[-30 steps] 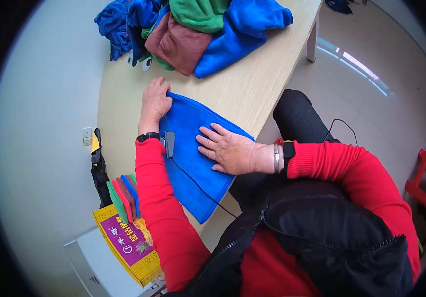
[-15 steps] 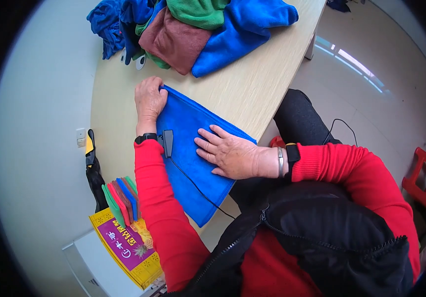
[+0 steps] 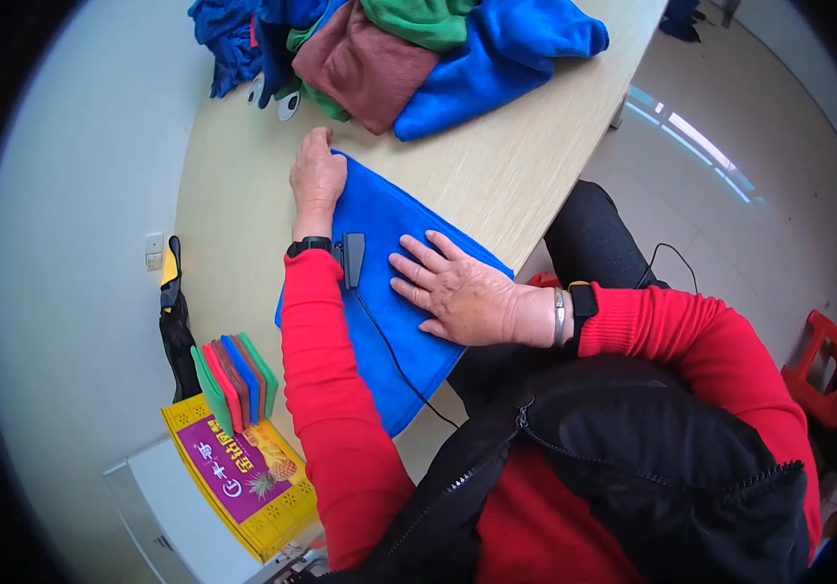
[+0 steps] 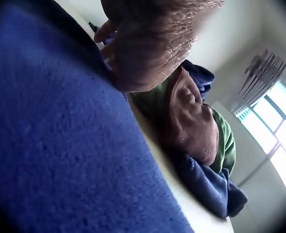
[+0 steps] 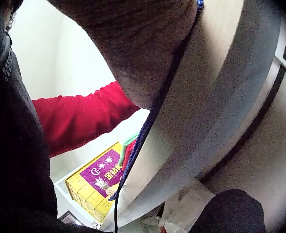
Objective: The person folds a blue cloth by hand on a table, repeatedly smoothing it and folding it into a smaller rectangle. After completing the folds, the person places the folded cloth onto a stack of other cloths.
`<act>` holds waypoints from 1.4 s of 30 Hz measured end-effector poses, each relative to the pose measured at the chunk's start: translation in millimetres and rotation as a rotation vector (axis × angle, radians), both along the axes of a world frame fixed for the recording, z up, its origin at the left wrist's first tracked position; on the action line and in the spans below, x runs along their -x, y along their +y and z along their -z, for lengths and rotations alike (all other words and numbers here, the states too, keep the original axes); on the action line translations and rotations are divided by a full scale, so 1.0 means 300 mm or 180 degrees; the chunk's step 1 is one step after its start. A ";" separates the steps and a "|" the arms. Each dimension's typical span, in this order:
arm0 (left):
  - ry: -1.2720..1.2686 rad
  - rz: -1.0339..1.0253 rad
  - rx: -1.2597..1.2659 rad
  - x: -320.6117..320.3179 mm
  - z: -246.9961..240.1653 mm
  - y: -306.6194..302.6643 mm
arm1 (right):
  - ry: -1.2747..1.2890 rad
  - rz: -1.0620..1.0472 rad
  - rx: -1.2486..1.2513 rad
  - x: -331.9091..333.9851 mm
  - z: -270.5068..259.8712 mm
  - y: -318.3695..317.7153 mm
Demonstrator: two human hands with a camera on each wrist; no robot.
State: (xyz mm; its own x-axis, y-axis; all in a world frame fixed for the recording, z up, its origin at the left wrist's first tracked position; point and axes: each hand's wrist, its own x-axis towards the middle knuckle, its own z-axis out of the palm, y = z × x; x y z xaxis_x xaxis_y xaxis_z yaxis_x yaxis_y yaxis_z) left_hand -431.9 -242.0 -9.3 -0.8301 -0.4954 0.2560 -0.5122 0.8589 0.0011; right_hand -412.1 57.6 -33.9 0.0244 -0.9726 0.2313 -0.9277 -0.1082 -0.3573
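A blue cloth (image 3: 380,321) lies flat on the table, its near corner at the front edge. My right hand (image 3: 457,292) rests on it, palm down with the fingers spread. At the cloth's far corner, my left hand (image 3: 318,185) lies along the edge with its fingers pointing away from me. The left wrist view has this hand (image 4: 152,48) at the top, low over the cloth's edge (image 4: 133,145), its fingertips partly hidden. From the right wrist, the heel of the right hand (image 5: 143,53) presses near the cloth's thin edge (image 5: 138,145).
A heap of blue, green and brown cloths (image 3: 370,68) sits at the far end of the table (image 3: 496,185). Folded cloths (image 3: 234,380) stand in a row by a yellow and purple box (image 3: 234,467) at the left. A black cable (image 3: 389,350) crosses the blue cloth.
My left hand has slid slightly farther away along the cloth's corner, its fingers straighter. A bit of blue cloth now shows left of the left forearm. The right hand stays flat on the cloth.
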 end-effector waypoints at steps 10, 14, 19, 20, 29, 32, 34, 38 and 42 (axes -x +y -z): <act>0.0248 0.0267 -0.0479 -0.553 -0.064 0.152 | -0.0008 0.0056 0.0135 -0.012 -0.009 0.000; -0.0168 -0.0046 -0.0168 -0.735 0.038 0.162 | 0.0033 0.0086 0.0191 -0.010 -0.012 -0.007; -0.0196 -0.0954 -0.0580 -0.874 0.095 0.094 | 0.0114 0.0068 0.0305 -0.021 -0.007 -0.008; -0.0167 -0.1108 -0.0652 -0.885 0.095 0.077 | 0.0183 0.0042 0.0327 -0.009 -0.055 -0.017; -0.0038 -0.1240 -0.0438 -0.971 0.098 0.163 | 0.0179 -0.0265 -0.0101 -0.075 -0.159 -0.452; -0.0046 -0.1313 -0.0433 -0.978 0.119 0.141 | 0.0471 -0.0246 0.0126 -0.150 -0.113 -0.617; -0.0059 -0.1379 -0.0433 -0.960 0.098 0.147 | 0.0489 -0.0236 0.0184 -0.211 -0.071 -0.679; -0.0103 -0.1631 -0.0525 -0.957 0.074 0.156 | 0.0518 -0.0178 0.0181 -0.192 -0.033 -0.732; -0.0113 -0.1801 -0.0600 -0.970 0.094 0.174 | 0.0465 0.0138 -0.0005 -0.073 -0.028 -0.749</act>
State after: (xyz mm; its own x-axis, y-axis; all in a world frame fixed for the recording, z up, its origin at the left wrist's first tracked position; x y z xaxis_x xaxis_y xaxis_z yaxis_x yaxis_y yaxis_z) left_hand -140.8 -189.8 -37.4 -0.4304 -0.8974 0.0975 -0.8926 0.4392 0.1015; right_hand -390.2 -167.0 -25.5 0.0156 -0.9738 0.2269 -0.9736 -0.0665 -0.2185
